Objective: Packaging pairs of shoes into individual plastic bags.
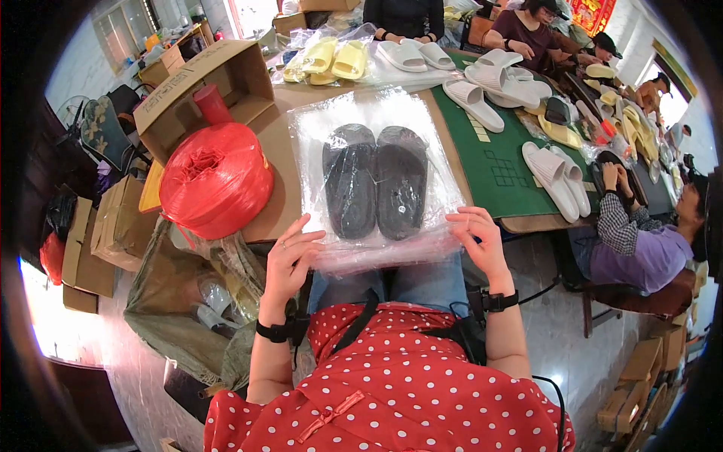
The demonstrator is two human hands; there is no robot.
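Dark slippers (375, 181) already inside clear bag (376, 252) at frame centre; left hand (290, 260), right hand (482, 241) pinching its open edge, seemingly unsealed.

Our left hand (290, 256) and right hand (478, 241) reach forward, well apart, fingers curled in a pinch. Both forearms rise from the near edge, each wrist wearing a dark band.

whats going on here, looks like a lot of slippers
A person seated at a table holds the near edge of a clear plastic bag with the left hand and the right hand. A pair of dark grey slippers lies side by side inside it. A big red spool of twine sits to the left, loose white slippers lie on the green mat, and other people work around the table.
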